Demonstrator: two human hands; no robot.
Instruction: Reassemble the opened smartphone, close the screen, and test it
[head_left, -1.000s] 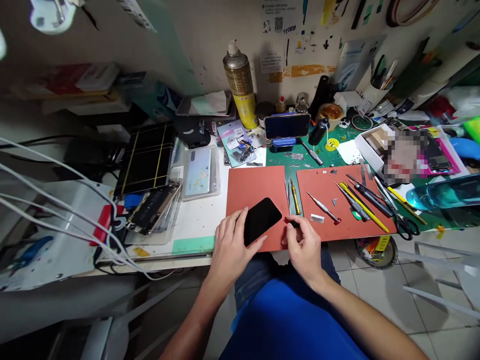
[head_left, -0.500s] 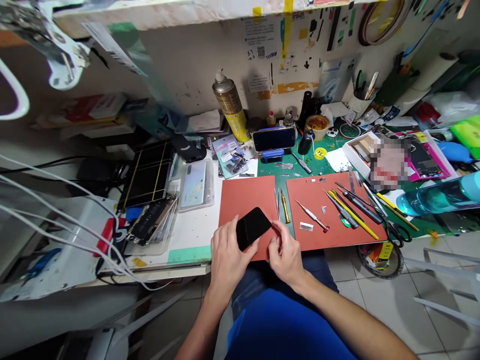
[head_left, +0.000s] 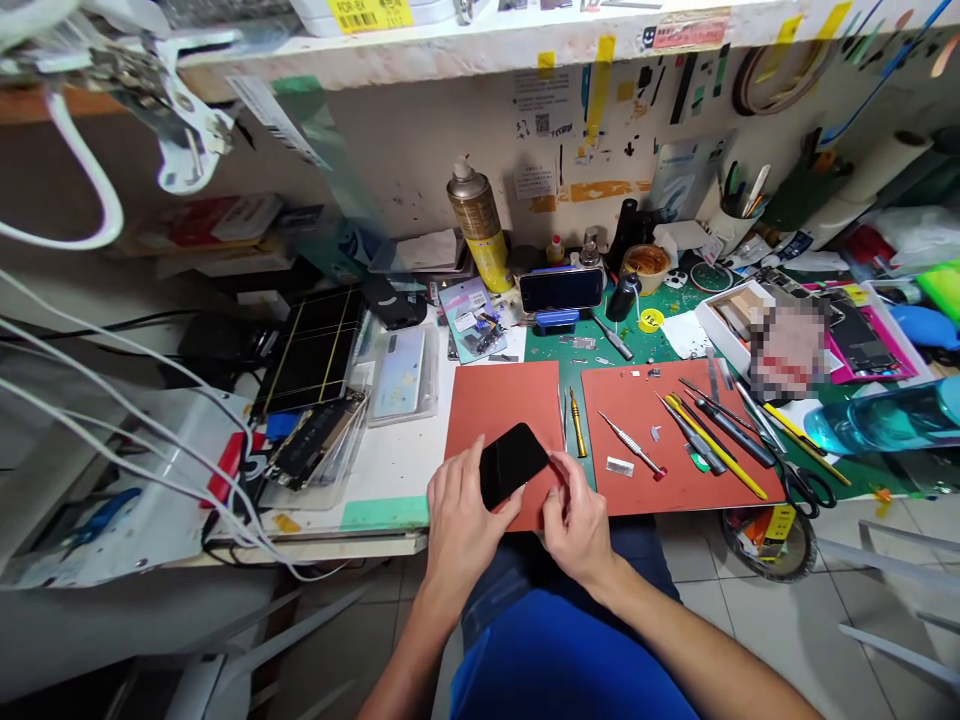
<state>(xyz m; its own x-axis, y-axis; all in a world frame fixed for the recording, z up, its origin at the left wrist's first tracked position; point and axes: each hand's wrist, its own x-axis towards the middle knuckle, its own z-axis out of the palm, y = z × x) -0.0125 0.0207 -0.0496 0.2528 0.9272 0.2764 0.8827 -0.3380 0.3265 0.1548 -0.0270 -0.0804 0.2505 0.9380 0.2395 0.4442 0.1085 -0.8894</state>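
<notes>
A black phone (head_left: 511, 463) lies tilted on the left red mat (head_left: 504, 405) near the bench's front edge. My left hand (head_left: 461, 522) wraps its lower left end, thumb on the near edge. My right hand (head_left: 576, 517) is beside the phone's right corner, fingers curled and pinched together; what they pinch is too small to make out. A yellow-handled screwdriver (head_left: 575, 421) lies in the gap between the two red mats.
A second red mat (head_left: 660, 480) to the right carries several screwdrivers, tweezers and a yellow tool (head_left: 720, 447). Behind stand a spray can (head_left: 476, 222), a phone on a blue stand (head_left: 560, 290) and parts boxes. White cables (head_left: 127, 400) hang left. A tape reel (head_left: 769, 530) sits below the bench edge.
My right hand has moved left from the mats' gap to the phone's right corner. The camera tilted up, showing more of the shelf above.
</notes>
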